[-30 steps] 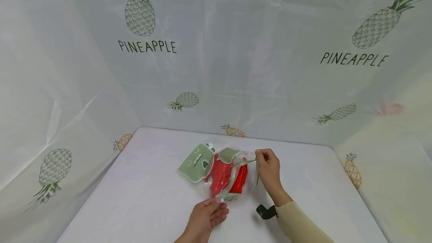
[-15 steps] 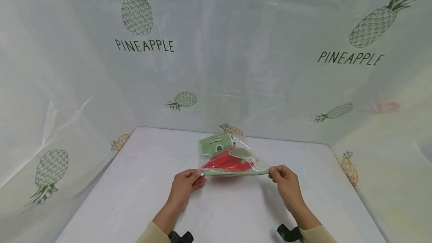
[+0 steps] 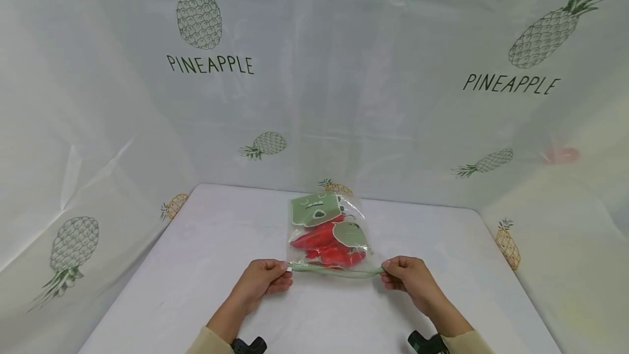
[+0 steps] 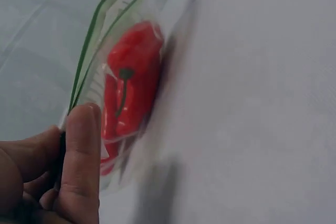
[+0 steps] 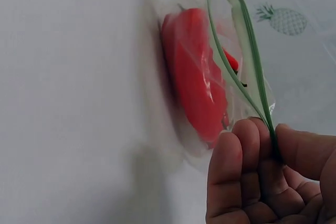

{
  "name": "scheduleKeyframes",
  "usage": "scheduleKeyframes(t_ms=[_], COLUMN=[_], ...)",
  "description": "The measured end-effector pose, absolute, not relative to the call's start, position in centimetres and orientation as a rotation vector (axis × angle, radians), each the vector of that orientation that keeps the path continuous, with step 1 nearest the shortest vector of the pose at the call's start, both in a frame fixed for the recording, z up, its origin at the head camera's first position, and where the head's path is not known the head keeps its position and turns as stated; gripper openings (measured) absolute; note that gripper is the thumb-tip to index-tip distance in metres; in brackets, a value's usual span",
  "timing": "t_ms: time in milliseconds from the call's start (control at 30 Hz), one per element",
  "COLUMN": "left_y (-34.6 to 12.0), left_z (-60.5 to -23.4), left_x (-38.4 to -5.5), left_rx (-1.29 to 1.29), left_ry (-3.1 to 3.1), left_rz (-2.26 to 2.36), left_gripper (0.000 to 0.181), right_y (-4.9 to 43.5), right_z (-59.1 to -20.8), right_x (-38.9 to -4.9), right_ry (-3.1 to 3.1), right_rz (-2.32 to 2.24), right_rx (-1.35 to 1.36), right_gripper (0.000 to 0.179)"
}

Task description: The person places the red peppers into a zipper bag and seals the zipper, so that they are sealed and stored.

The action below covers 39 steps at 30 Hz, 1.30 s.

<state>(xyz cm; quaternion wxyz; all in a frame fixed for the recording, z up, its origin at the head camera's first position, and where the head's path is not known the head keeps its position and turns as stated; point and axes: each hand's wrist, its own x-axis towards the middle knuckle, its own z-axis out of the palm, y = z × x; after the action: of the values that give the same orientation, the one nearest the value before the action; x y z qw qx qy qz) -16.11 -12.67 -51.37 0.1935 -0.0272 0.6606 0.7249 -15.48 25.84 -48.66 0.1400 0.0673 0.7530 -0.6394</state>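
A clear zip bag with green cartoon prints lies on the white table, holding red peppers. Its green zip strip faces me and is stretched between both hands. My left hand pinches the strip's left end, and my right hand pinches its right end. The left wrist view shows the thumb on the bag's corner beside a red pepper. In the right wrist view curled fingers grip the green strip next to a red pepper.
A pale curtain printed with pineapples and the word PINEAPPLE encloses the table at the back and both sides. The table edges run at the left and right. Black wrist mounts show at the bottom.
The bag was turned from lying sideways to having its zip edge toward me. Both hands took the strip's ends, then drew it nearer and lower on the table.
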Motion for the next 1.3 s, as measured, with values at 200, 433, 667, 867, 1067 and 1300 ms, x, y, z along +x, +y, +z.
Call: scheduleKeyframes(t_ms=[200,433,667,867,1067,1300], left_y=[-12.6,-11.5,-11.0,-11.4,-12.2,-12.6], left_z=[-51.9,-51.4,-50.7,-50.7,-51.5,-51.7], left_x=[-15.0,-14.6,-14.5,-14.8,-15.0,-15.0], left_rx=[-0.028,0.025,0.01,-0.002,-0.044,-0.007], left_ry=[1.962,2.263,2.492,2.514,2.163,1.871], left_rz=[1.919,1.765,1.63,1.627,1.831,1.902], left_gripper=[0.03,0.03,0.025,0.027,0.034,0.039], right_y=[25.6,25.5,25.6,26.1,26.4,26.5], right_z=[-49.2,-49.4,-49.6,-49.5,-49.3,-49.4], right_x=[-15.3,-15.0,-14.7,-15.0,-15.2,-15.2], right_ry=[2.2,2.184,2.117,1.977,1.872,1.839], right_rz=[-1.877,-1.882,-1.922,-1.986,-2.037,-2.053], right_rx=[0.243,0.292,0.296,0.246,0.241,0.248], right_gripper=[0.026,0.025,0.023,0.024,0.025,0.021])
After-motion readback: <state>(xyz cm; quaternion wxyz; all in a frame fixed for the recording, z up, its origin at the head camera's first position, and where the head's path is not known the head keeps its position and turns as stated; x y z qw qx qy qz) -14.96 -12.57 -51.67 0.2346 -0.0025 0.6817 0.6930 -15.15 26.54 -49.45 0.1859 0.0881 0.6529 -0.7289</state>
